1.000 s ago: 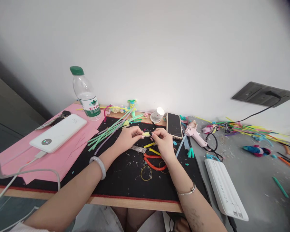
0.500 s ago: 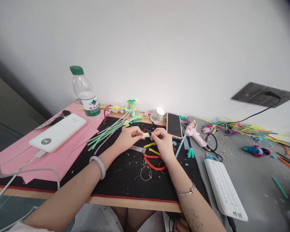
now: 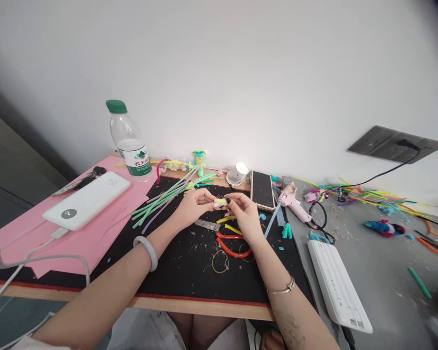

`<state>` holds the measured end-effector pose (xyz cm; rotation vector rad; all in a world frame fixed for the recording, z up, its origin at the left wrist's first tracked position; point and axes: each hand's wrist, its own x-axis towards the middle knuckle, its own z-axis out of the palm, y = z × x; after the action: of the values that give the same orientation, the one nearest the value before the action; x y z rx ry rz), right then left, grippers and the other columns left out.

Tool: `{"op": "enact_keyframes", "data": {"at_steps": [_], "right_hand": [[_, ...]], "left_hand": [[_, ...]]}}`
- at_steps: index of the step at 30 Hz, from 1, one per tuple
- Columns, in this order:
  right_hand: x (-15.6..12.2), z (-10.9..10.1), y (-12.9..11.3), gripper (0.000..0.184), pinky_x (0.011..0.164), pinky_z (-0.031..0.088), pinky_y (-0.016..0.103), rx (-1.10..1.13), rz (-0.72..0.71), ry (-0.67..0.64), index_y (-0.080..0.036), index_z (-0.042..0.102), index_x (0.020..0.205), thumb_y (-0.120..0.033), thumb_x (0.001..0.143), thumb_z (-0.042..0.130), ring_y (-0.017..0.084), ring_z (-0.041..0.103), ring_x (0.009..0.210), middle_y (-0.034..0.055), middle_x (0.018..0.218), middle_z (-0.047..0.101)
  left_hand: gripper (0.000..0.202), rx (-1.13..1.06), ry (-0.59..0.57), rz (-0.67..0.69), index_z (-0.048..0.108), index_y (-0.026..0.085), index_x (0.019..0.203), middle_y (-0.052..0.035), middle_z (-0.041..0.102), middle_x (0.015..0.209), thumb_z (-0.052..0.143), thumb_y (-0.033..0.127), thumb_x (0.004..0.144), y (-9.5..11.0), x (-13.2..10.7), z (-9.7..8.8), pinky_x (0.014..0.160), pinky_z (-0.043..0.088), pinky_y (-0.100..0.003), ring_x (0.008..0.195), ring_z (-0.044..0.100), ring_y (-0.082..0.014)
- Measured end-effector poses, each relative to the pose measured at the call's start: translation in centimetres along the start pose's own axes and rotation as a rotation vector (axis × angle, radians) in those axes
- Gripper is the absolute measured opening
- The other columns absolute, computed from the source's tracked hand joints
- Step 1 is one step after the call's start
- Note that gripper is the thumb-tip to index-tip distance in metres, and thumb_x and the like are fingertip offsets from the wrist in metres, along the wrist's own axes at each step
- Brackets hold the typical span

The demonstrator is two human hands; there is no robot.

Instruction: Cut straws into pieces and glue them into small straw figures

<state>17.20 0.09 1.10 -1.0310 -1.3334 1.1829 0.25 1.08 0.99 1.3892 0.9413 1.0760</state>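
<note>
Between the fingertips of both hands is a small yellow fuzzy piece with a black end, probably pipe cleaner. My left hand pinches its left end. At the black end, my right hand closes thumb and finger on it. Below the hands lie red-handled pliers, partly covered by my right wrist. Short yellow pipe cleaner pieces rest by the pliers, close to my right hand. A bundle of green and purple pipe cleaners lies left of my left hand.
A water bottle and a white power bank stand and lie on pink paper at left. Behind are a paper cup and a phone. On the right are a pink glue gun, its cord, and another power bank.
The yellow piece has turned slightly in my fingers, and its black end shows a little differently. Both hands stay in nearly the same place.
</note>
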Motion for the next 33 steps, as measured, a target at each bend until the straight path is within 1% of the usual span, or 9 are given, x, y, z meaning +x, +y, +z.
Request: {"op": "enact_keyframes", "data": {"at_steps": [3, 6, 9, 13, 15, 21, 28, 31, 33], "right_hand": [[0.10, 0.17, 0.24, 0.018, 0.050, 0.049, 0.024, 0.027, 0.052, 0.024, -0.018, 0.060, 0.081, -0.033, 0.071, 0.061, 0.012, 0.058, 0.058, 0.0011, 0.068, 0.061], [0.15, 0.15, 0.33, 0.017, 0.052, 0.050, 0.025, 0.031, 0.046, 0.062, -0.017, 0.061, 0.078, -0.032, 0.069, 0.063, 0.012, 0.057, 0.057, 0.0006, 0.067, 0.061], [0.15, 0.01, 0.39, 0.015, 0.058, 0.052, 0.027, 0.026, 0.039, 0.079, -0.018, 0.061, 0.077, -0.030, 0.069, 0.064, 0.012, 0.058, 0.059, 0.0007, 0.069, 0.062], [0.08, -0.06, 0.42, 0.015, 0.064, 0.052, 0.027, 0.040, 0.026, 0.047, -0.018, 0.062, 0.081, -0.027, 0.068, 0.065, 0.012, 0.060, 0.063, 0.0013, 0.075, 0.064], [0.05, -0.02, 0.38, 0.017, 0.065, 0.052, 0.027, 0.060, 0.028, 0.030, -0.018, 0.062, 0.083, -0.027, 0.068, 0.066, 0.013, 0.060, 0.065, 0.0017, 0.077, 0.065], [0.03, 0.09, 0.43, 0.024, 0.065, 0.053, 0.027, 0.110, 0.087, 0.016, -0.017, 0.064, 0.086, -0.032, 0.068, 0.068, 0.014, 0.063, 0.071, 0.0040, 0.083, 0.067], [0.11, -0.10, 0.67, 0.021, 0.065, 0.055, 0.028, 0.133, 0.117, 0.037, -0.015, 0.066, 0.078, -0.031, 0.064, 0.071, 0.013, 0.063, 0.062, 0.0029, 0.069, 0.067], [0.13, -0.07, 0.61, 0.019, 0.063, 0.055, 0.026, 0.136, 0.136, 0.057, -0.015, 0.067, 0.075, -0.029, 0.063, 0.072, 0.012, 0.063, 0.058, 0.0020, 0.063, 0.067], [0.13, -0.04, 0.57, 0.018, 0.062, 0.055, 0.024, 0.143, 0.140, 0.067, -0.015, 0.068, 0.073, -0.028, 0.062, 0.073, 0.012, 0.063, 0.057, 0.0016, 0.062, 0.067]], "left_hand": [[0.022, -0.012, -0.022, -0.010, 0.055, 0.014, 0.075, -0.0058, 0.069, 0.081, 0.068, 0.028, 0.065, -0.01, -0.04, 0.14, 0.075, 0.053, -0.035, 0.077, 0.066, -0.0179], [0.025, -0.034, -0.035, -0.042, 0.055, 0.014, 0.079, -0.0069, 0.069, 0.082, 0.070, 0.025, 0.063, 0.07, -0.08, 0.31, 0.078, 0.052, -0.037, 0.078, 0.066, -0.0181], [0.029, -0.046, -0.034, -0.055, 0.056, 0.014, 0.083, -0.0072, 0.069, 0.087, 0.072, 0.023, 0.061, 0.08, -0.13, 0.44, 0.080, 0.051, -0.037, 0.081, 0.066, -0.0183], [0.025, -0.056, -0.015, -0.047, 0.056, 0.013, 0.082, -0.0054, 0.068, 0.082, 0.070, 0.025, 0.064, -0.17, -0.08, 0.49, 0.079, 0.050, -0.036, 0.081, 0.065, -0.0187], [0.025, -0.061, -0.004, -0.039, 0.057, 0.013, 0.080, -0.0048, 0.067, 0.079, 0.070, 0.026, 0.064, -0.27, -0.01, 0.46, 0.079, 0.051, -0.035, 0.081, 0.065, -0.0185], [0.025, -0.035, 0.025, -0.010, 0.060, 0.013, 0.081, -0.0052, 0.068, 0.083, 0.070, 0.028, 0.064, 0.08, -0.10, 0.34, 0.080, 0.050, -0.034, 0.082, 0.065, -0.0182], [0.023, -0.014, 0.028, -0.002, 0.064, 0.012, 0.079, -0.0062, 0.069, 0.080, 0.070, 0.029, 0.065, 0.29, -0.20, 0.42, 0.077, 0.051, -0.033, 0.078, 0.065, -0.0179], [0.025, -0.021, 0.027, -0.018, 0.065, 0.011, 0.079, -0.0067, 0.069, 0.079, 0.070, 0.031, 0.065, 0.00, -0.19, 0.41, 0.076, 0.052, -0.034, 0.077, 0.065, -0.0183], [0.026, -0.028, 0.030, -0.021, 0.066, 0.011, 0.080, -0.0071, 0.070, 0.079, 0.070, 0.031, 0.065, -0.19, -0.20, 0.37, 0.076, 0.052, -0.034, 0.077, 0.065, -0.0185]]}}
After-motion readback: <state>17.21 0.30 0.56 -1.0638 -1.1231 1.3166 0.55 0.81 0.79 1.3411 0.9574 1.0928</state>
